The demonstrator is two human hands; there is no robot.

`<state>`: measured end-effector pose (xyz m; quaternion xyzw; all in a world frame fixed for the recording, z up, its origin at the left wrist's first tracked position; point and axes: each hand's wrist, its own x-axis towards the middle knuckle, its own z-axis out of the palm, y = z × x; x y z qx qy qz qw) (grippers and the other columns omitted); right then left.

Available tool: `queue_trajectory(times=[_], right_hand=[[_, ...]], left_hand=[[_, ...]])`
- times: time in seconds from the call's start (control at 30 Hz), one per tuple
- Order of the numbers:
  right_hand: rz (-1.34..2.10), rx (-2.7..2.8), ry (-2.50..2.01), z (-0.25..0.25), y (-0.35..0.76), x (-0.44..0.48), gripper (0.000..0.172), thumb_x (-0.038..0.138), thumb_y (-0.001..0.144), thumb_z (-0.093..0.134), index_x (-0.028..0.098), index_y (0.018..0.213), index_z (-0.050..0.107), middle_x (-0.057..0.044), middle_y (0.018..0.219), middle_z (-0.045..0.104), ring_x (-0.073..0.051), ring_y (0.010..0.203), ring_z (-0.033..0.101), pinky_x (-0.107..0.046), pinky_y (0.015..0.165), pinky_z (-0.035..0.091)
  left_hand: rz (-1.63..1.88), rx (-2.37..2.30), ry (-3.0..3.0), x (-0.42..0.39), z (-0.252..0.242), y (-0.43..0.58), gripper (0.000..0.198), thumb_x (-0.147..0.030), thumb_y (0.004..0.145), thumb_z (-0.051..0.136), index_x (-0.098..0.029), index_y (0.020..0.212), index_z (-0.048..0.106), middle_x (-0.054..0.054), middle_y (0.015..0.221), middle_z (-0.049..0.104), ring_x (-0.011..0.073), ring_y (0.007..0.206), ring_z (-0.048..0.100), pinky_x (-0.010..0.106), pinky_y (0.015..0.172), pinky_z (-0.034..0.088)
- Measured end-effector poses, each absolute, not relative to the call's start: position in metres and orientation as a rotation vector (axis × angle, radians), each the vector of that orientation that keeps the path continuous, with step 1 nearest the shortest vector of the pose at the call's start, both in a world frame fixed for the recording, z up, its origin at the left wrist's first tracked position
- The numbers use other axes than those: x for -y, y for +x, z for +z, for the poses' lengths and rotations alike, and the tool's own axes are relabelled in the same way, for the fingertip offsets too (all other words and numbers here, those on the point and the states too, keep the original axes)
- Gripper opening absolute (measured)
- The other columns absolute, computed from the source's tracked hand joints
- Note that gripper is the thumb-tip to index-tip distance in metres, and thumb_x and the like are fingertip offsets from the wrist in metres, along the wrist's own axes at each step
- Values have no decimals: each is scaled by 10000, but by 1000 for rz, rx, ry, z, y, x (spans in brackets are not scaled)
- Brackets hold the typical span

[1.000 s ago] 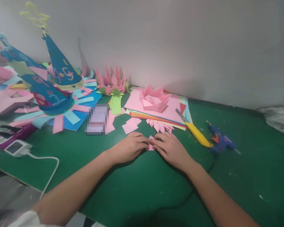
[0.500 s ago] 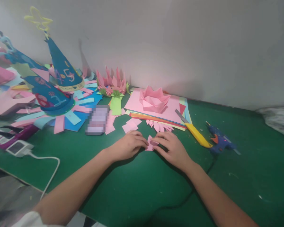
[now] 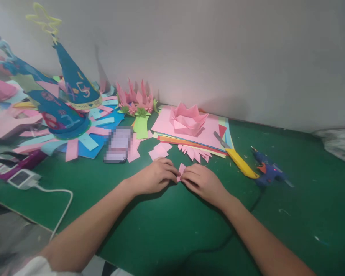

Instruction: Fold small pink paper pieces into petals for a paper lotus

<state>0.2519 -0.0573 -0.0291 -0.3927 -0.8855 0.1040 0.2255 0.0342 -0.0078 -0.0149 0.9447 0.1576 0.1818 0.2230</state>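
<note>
A small piece of pink paper [image 3: 181, 168] lies between my hands on the green table. My left hand [image 3: 161, 174] has its fingertips closed on the paper's left edge. From the other side, my right hand [image 3: 202, 180] presses its bunched fingers over the right part and hides much of it. Just beyond my left hand are loose pink paper squares [image 3: 160, 150]. Several folded pink paper pieces [image 3: 194, 153] lie in a row behind my right hand.
A pink paper lotus [image 3: 188, 119] sits on stacked coloured sheets [image 3: 161, 124]. To the right lie a yellow utility knife [image 3: 241, 163] and a blue glue gun [image 3: 270, 170] with a cable. Left stand a phone [image 3: 119, 145], decorated blue cone hats [image 3: 74, 82] and a pink paper crown [image 3: 136, 99].
My right hand has moved left, closer to my left hand, and its fingers have come together over the pink paper. Less of the paper shows. My left hand has hardly moved.
</note>
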Motion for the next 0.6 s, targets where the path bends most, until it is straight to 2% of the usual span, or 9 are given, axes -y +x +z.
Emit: queue_trajectory(times=[0.1,0.27,0.6], right_hand=[[362,2327,-1154,-28,245,57,98,183,872,513,193,839,605,-50,833,629,-179,811,540,-317,735,433],[451,2188,-1264,-31,240,56,78,170,825,563,197,753,554,-17,732,580,-167,735,518,-305,688,409],[480,2129,-1347,-33,238,57,95,213,835,568,197,744,546,-19,733,563,-175,740,523,-311,695,395]], left_hand=[[512,-469,2575,8,-17,35,294,-13,796,451,-189,868,674,2,1008,696,161,930,537,339,922,379],[524,-495,2554,8,-17,38,290,-26,821,449,-185,925,668,10,995,698,158,918,543,332,903,392],[528,-470,2573,7,-14,36,322,-3,760,472,-187,916,685,19,1022,698,165,892,541,340,897,406]])
